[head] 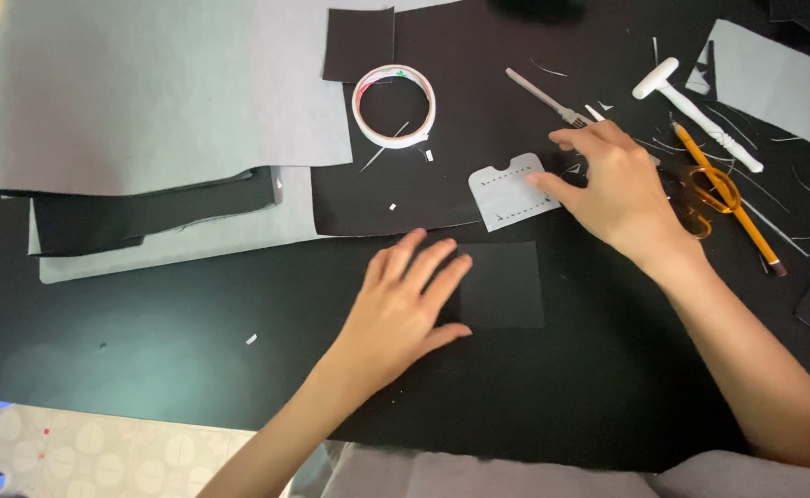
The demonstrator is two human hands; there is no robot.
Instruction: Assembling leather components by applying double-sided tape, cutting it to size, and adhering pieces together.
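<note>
left hand (pixel 403 309) flat, fingers spread on black square (pixel 502 286); right hand (pixel 613 184) open, fingertips on grey template (pixel 508 194). tape roll (pixel 393 105), scissors (pixel 709 198) nearby.

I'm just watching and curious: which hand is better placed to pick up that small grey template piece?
The right hand. Its fingertips already touch the edge of the grey template, while the left hand lies flat on the black rectangle nearer the person, apart from the template.
</note>
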